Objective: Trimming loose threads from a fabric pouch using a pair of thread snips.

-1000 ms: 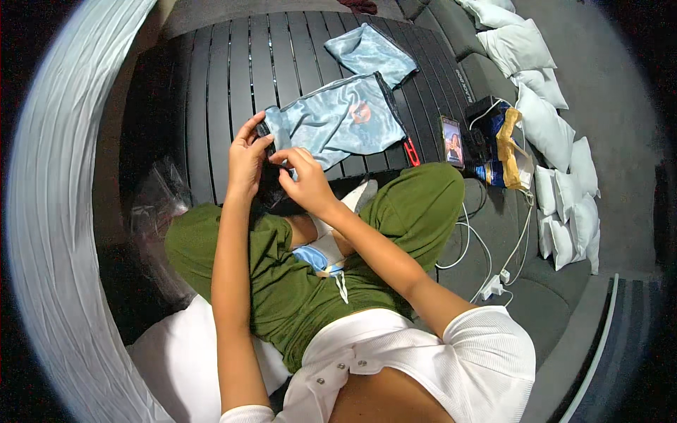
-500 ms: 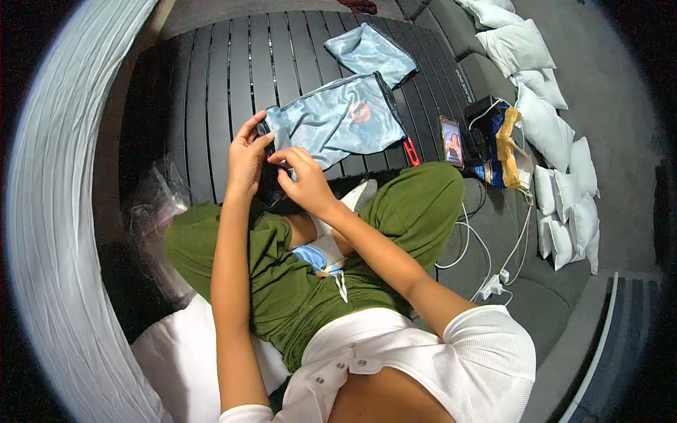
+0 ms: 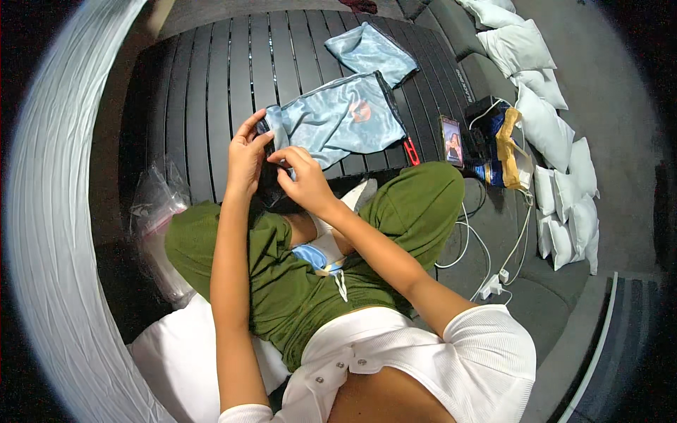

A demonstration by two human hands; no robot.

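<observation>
A shiny light blue cloth piece (image 3: 324, 116) with a round pinkish print and dark trim lies across the slatted black table (image 3: 211, 84). At its near left end, my left hand (image 3: 247, 158) pinches the black-edged border between thumb and fingers. My right hand (image 3: 305, 180) is closed at the same black edging, a little nearer to me, with its fingertips drawn together. Dark material hangs below both hands toward my lap; its details are lost in shadow. Farther back lies a second light blue cloth piece (image 3: 370, 53), partly under the first one's dark border.
A small red tool (image 3: 411, 151) lies at the table's near edge. To the right stand a lit phone (image 3: 451, 141) and a blue and yellow bag (image 3: 506, 148), with white cables (image 3: 486, 247). White pillows (image 3: 550, 127) line the grey sofa. A clear plastic bag (image 3: 159, 233) sits left.
My hands and the blue cloth stay in almost the same place. On the left, the white curtain's edge has shifted slightly left.
</observation>
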